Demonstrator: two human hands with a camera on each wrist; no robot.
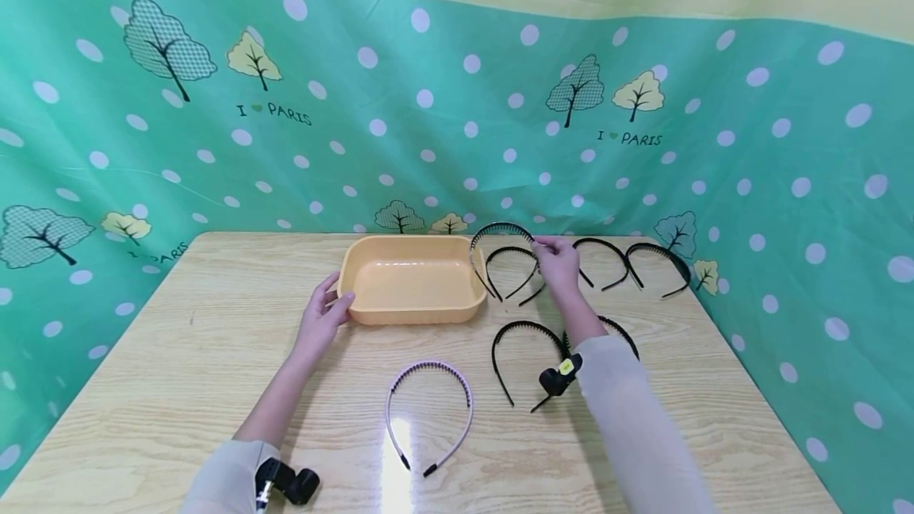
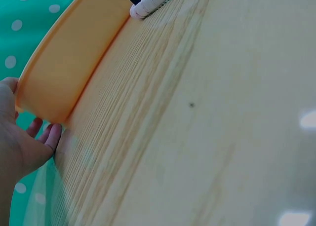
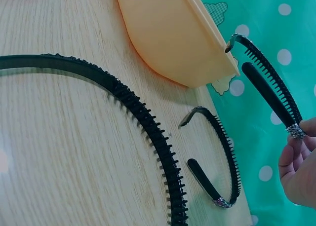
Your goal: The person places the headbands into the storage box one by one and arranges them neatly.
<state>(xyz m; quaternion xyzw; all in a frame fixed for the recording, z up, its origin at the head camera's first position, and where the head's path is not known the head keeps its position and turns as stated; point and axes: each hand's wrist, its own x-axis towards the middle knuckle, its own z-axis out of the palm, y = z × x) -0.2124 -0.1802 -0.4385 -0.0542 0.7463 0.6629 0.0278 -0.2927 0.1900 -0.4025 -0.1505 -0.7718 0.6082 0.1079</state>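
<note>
A shallow orange plastic basin (image 1: 410, 316) stands at the table's far side. My left hand (image 1: 324, 317) grips its left end, thumb at the rim and fingers along the outer wall. Between the thumb and fingers of my right hand (image 1: 558, 262) is a black toothed headband (image 3: 274, 82) with sparkling stones, raised off the table beside the basin's right end. Below it lies another black headband (image 3: 232, 162), also with stones near one end. In the right wrist view a black toothed headband (image 3: 143, 115) fills the foreground.
A lilac headband (image 1: 430, 363) lies at the front middle. Under my right forearm are two black headbands, one of them partly hidden (image 1: 524, 324). Two more, a plain one (image 1: 603, 242) and its neighbour (image 1: 660, 247), lie at the far right. A green dotted cloth (image 1: 457, 125) hangs behind.
</note>
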